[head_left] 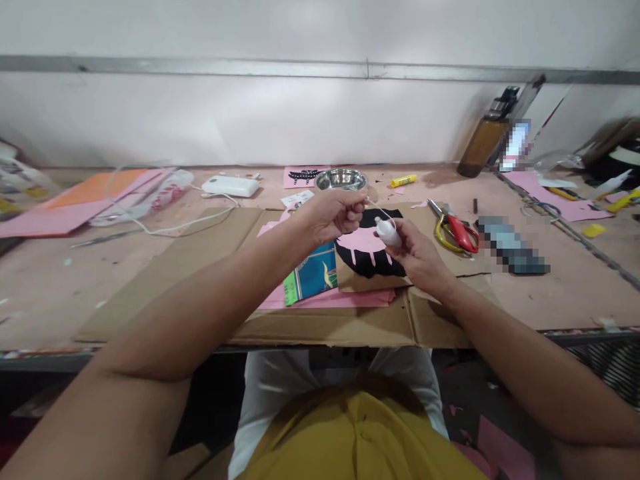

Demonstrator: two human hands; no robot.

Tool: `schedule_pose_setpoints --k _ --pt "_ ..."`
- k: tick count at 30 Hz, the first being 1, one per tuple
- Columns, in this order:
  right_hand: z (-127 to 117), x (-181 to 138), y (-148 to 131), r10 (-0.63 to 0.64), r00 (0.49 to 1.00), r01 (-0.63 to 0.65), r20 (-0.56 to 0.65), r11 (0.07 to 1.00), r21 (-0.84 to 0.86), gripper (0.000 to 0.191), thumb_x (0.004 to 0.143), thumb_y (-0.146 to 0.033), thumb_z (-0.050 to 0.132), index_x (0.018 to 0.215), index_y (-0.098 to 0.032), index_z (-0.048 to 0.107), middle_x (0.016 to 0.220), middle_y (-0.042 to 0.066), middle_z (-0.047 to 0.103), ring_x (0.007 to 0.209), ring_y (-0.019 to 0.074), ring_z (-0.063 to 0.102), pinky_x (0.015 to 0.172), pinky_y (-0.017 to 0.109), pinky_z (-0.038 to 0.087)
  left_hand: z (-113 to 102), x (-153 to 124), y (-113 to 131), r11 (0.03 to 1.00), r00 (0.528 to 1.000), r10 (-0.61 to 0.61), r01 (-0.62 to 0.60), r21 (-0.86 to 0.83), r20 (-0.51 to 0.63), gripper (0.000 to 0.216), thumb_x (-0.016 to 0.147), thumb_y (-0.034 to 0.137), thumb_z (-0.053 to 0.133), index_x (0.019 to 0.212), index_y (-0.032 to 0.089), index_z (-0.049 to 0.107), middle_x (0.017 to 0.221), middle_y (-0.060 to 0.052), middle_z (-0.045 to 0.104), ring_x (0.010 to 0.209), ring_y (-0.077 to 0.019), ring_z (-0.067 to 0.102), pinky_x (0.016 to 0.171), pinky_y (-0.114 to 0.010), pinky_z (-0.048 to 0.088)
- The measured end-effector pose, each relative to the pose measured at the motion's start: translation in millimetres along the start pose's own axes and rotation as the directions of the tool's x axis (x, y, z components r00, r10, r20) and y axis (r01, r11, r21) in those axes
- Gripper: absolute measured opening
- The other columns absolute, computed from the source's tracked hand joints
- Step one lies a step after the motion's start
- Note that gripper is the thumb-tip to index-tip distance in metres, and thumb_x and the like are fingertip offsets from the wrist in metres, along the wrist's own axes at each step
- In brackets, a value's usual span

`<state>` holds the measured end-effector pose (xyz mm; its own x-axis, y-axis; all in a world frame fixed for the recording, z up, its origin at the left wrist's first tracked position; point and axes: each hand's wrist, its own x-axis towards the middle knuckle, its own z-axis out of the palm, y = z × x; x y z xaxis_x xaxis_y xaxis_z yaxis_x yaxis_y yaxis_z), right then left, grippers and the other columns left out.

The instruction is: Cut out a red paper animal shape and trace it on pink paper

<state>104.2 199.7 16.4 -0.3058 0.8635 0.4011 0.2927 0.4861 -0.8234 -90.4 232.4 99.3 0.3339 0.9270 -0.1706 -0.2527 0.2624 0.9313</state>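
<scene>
Pinkish in tone, the tabletop (45, 280) stretches across the whole workplace, littered with scraps. On it lies flattened cardboard (300, 331), and over that some pink sheets (360, 299). A black cutout (393, 269) rests on brown board in front of the person, below both hands, with a pink dripping shape (357, 241) on its face. This layering appears to be done; whether the two layers are fastened cannot be told. A blue packet (313, 272) lies just left of the cutout, and a red-and-yellow-handled tool (464, 233) lies to its right.

The left hand (340, 215) is curled, its thumb and forefinger pinched together at one end of a thin white strand; the right hand (420, 248) grips a small white bottle (389, 233) between thumb and fingers. The bottle is held tilted over the cutout, apart from it, its nozzle up. No liquid shows on the cutout, so bottle work there seems not yet begun. Smallest, the white strand (384, 210) arcs from the left fingertips towards the bottle; its far end is unclear.
</scene>
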Motion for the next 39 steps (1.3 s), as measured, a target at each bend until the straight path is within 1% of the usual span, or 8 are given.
schedule_pose_setpoints --k 6,13,17,21,23,26,32,39 --pt "-3 1 -15 -0.033 0.997 0.048 -0.076 0.979 0.200 0.056 0.088 -0.037 0.063 0.137 -0.028 0.037 0.113 0.007 0.064 0.101 0.0218 0.063 0.092 0.041 0.052 0 -2 -17 0.990 0.999 0.016 -0.023 0.138 0.051 0.015 0.085 0.010 0.066 0.070 0.012 0.063 0.066 0.000 0.054 0.053 -0.0050 0.046 0.050 -0.018 0.036" --pt "-10 1 -20 -0.014 0.996 0.022 -0.085 0.995 0.101 0.045 0.086 -0.040 0.067 0.128 -0.025 0.060 0.126 0.006 0.063 0.114 0.0248 0.059 0.100 0.043 0.049 1 0 -33 0.929 0.975 0.068 -0.139 0.343 0.211 0.018 0.076 0.024 0.074 0.068 0.015 0.061 0.062 0.002 0.050 0.053 -0.0074 0.042 0.050 -0.024 0.031" --pt "-15 1 -21 0.026 0.995 -0.015 -0.096 0.994 0.107 0.040 0.087 -0.043 0.065 0.123 -0.025 0.062 0.119 0.006 0.065 0.104 0.0220 0.062 0.089 0.038 0.053 -3 -1 -33 0.866 0.970 0.136 -0.216 0.451 0.204 0.019 0.086 0.031 0.066 0.075 0.016 0.063 0.065 0.002 0.053 0.054 -0.0083 0.042 0.054 -0.025 0.035" --pt "-28 2 -19 0.085 0.986 -0.043 -0.144 0.959 0.279 0.038 0.087 -0.048 0.066 0.117 -0.026 0.058 0.103 0.003 0.068 0.076 0.0143 0.060 0.069 0.030 0.052 -19 -5 -35 0.554 0.922 0.351 -0.346 0.757 0.164 0.011 0.086 0.027 0.066 0.087 0.017 0.070 0.080 -0.002 0.067 0.071 -0.0133 0.058 0.066 -0.027 0.044" --pt "-35 2 -16 0.093 0.974 -0.023 -0.206 0.948 0.319 0.040 0.084 -0.047 0.069 0.117 -0.029 0.055 0.098 0.000 0.067 0.071 0.0126 0.058 0.065 0.028 0.051 -30 -5 -40 0.367 0.879 0.416 -0.396 0.841 0.233 0.011 0.087 0.026 0.066 0.089 0.018 0.071 0.089 -0.004 0.072 0.082 -0.0167 0.063 0.075 -0.030 0.048" --pt "-41 -1 -10 0.128 0.962 -0.048 -0.241 0.949 0.313 0.039 0.082 -0.044 0.072 0.111 -0.029 0.052 0.092 -0.001 0.067 0.068 0.0118 0.058 0.059 0.026 0.049 -41 -6 -51 0.207 0.816 0.438 -0.499 0.841 0.377 0.009 0.087 0.026 0.067 0.090 0.019 0.073 0.100 -0.005 0.073 0.096 -0.0199 0.065 0.089 -0.036 0.050" --pt "-40 -4 -9 0.147 0.967 -0.093 -0.209 0.964 0.247 0.036 0.081 -0.040 0.074 0.106 -0.027 0.052 0.089 -0.001 0.065 0.072 0.0128 0.061 0.060 0.026 0.052 -45 -10 -64 0.037 0.727 0.364 -0.636 0.771 0.582 0.014 0.092 0.024 0.062 0.093 0.020 0.075 0.108 -0.008 0.070 0.103 -0.0203 0.065 0.095 -0.037 0.051" --pt "-34 -7 -10 0.134 0.979 -0.107 -0.156 0.979 0.172 0.035 0.082 -0.038 0.073 0.107 -0.024 0.053 0.093 0.001 0.065 0.071 0.0126 0.058 0.060 0.026 0.049 -68 -20 -58 0.008 0.763 0.317 -0.596 0.803 0.563 0.013 0.093 0.026 0.062 0.095 0.020 0.074 0.107 -0.008 0.071 0.101 -0.0212 0.066 0.093 -0.037 0.052"
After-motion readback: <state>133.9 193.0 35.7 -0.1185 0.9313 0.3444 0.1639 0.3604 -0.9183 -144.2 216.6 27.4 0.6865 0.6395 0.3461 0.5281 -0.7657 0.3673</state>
